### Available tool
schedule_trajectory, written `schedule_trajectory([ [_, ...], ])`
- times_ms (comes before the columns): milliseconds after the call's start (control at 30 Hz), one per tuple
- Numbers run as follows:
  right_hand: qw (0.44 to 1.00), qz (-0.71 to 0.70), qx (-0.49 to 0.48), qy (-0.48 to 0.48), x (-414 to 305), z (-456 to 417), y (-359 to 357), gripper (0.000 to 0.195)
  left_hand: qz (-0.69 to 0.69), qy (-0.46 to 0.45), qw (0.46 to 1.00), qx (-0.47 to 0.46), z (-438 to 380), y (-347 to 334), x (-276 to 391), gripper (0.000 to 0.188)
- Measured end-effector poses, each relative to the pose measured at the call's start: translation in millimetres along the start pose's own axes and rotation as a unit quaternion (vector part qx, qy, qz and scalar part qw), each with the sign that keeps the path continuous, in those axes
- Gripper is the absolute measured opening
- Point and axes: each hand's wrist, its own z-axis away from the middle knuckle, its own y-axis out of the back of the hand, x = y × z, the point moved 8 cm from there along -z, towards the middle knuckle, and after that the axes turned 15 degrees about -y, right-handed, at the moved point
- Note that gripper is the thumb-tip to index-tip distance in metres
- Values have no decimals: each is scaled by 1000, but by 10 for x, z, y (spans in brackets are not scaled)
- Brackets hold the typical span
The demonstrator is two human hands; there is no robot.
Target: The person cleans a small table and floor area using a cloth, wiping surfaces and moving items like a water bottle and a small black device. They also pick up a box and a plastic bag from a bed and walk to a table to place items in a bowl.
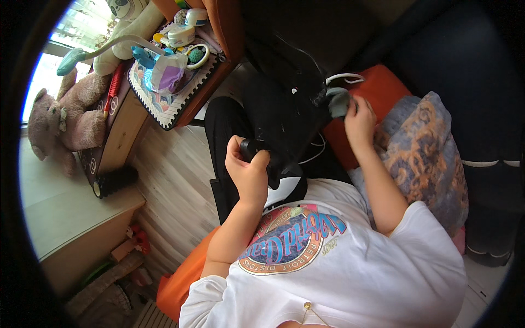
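Observation:
My left hand (247,172) grips a small black object (248,149), rounded at its end and partly hidden by the fingers. My right hand (360,122) is raised farther out to the right. Its fingers pinch a grey-green object (339,103), too blurred to name. Dark fabric (275,106) covers my lap, dotted with pale specks and one small white round spot (294,90). Beside the right hand, a white looped cord or handle (345,76) shows. A thin white cable (320,152) curves over the lap. A black-and-white piece (283,189) rests against my waist.
To the left, a desk mat (158,110) holds jars, a round mirror (198,56) and a plastic bag (169,76). A teddy bear (67,119) and a bendable lamp (73,61) are farther left. A patterned plush cushion (426,160) lies on the orange seat (379,88).

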Motion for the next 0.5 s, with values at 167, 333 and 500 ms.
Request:
schedule_trajectory([
  [167, 971, -158, -54, -173, 447, -60, 126, 30, 26, -12, 1000, -11, -76, 78, -19, 18],
  [333, 970, -208, -123, 34, 47, -166, -171, 34, -26, -28, 998, -59, -18, 14, 11, 24],
  [500, 987, -54, -118, -94, 150, -482, -122, 23, -69, -82, 993, -53, 39, 3, 124, 20],
])
